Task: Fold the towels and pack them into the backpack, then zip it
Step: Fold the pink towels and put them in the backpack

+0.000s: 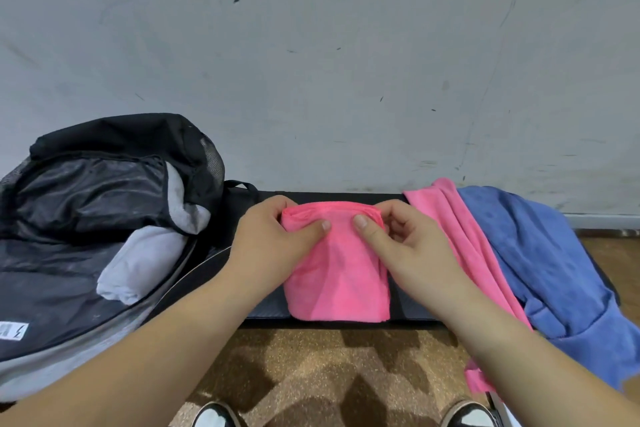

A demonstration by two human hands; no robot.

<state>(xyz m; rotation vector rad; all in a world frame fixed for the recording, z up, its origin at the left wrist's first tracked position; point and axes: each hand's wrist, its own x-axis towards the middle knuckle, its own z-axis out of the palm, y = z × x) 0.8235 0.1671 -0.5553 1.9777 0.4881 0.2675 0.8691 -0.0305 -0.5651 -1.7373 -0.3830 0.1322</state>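
The black backpack [86, 191] lies unzipped at the bench's [412, 308] left end, with a folded grey towel [138, 263] resting in its open compartment. At the right end, a blue towel [540, 253] and a loose pink towel [450, 215] lie heaped, unfolded. Between them lies a folded pink towel [339, 277]. The left hand [273, 243] and right hand [405, 243] pinch its far edge, thumbs on top. The folding looks nearly finished; next, it likely needs carrying left into the backpack without unfolding.
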